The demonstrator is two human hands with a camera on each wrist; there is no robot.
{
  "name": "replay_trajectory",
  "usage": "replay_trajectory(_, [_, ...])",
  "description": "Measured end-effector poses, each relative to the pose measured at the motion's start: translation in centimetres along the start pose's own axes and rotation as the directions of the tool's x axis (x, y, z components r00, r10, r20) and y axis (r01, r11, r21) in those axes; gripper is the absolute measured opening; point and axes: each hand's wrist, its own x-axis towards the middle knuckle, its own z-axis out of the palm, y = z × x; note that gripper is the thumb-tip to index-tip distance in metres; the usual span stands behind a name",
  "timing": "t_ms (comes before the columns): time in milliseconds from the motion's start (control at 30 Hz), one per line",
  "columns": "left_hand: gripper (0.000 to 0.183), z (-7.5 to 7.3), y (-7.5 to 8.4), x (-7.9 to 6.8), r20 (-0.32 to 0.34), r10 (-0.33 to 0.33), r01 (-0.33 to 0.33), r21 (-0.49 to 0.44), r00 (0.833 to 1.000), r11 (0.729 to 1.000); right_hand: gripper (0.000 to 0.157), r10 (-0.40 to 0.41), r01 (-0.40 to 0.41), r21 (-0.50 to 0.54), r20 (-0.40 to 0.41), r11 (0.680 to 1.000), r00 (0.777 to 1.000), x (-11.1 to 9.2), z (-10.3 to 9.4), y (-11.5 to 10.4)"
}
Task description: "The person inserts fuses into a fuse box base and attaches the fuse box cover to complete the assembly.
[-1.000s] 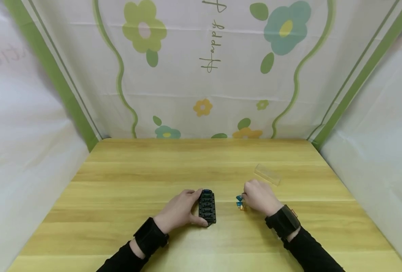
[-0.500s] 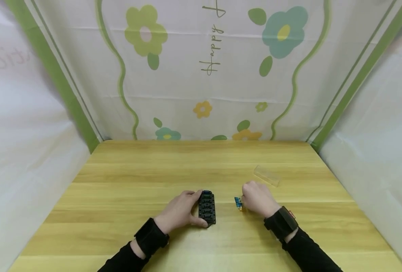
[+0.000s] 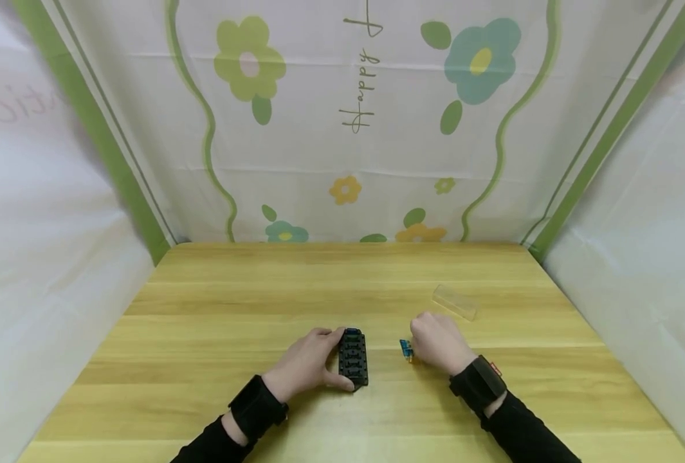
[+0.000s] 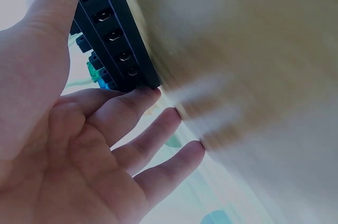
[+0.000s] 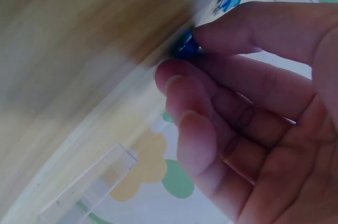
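Observation:
My left hand [image 3: 307, 363] grips a black fuse block [image 3: 353, 357] on the table, thumb at its near end and index finger at its far end. Square sockets line the side of the block in the left wrist view, with green and blue pieces [image 4: 95, 71] at one end. My right hand [image 3: 440, 342] is curled low over the table, to the right of the block. Between its thumb and index finger it pinches a small blue fuse [image 5: 188, 48], partly hidden by the fingertips. Just left of these fingers lie loose blue and orange fuses [image 3: 406, 350].
A clear plastic cover [image 3: 455, 302] lies beyond my right hand on the wooden table [image 3: 261, 296]. White cloth with printed flowers [image 3: 342, 128] hangs behind the far table edge. More white cloth [image 3: 637, 225] stands along both sides.
My right hand has shifted slightly left, and the loose blue pieces beside its fingers lie differently. The left hand keeps its grip on the fuse block. The head view has tilted a little upward.

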Motion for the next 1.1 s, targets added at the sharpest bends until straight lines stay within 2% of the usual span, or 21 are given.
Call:
replay_trajectory(267, [0.107,0.4,-0.2,-0.1,0.002,-0.004,0.004,0.005,1.0,1.0,0.045,-0.026,0.027,-0.022,0.021,0.999,0.999,-0.1,0.3,0.1])
replay_trajectory(633, [0.106,0.1,0.0,0.1,0.001,0.002,-0.002,0.009,1.0,1.0,0.046,-0.066,0.066,-0.066,0.011,0.996,0.998,0.1,0.1,0.2])
replay_trajectory(867, [0.106,0.2,-0.1,0.1,0.011,-0.017,0.017,0.003,1.0,1.0,0.047,-0.096,0.094,-0.093,-0.023,0.991,0.995,-0.1,0.7,0.2])
replay_trajectory(1100, [0.105,0.2,-0.2,0.2,0.005,-0.002,0.002,0.01,1.0,1.0,0.044,-0.056,0.059,-0.096,0.03,0.994,0.998,0.1,1.1,0.3])
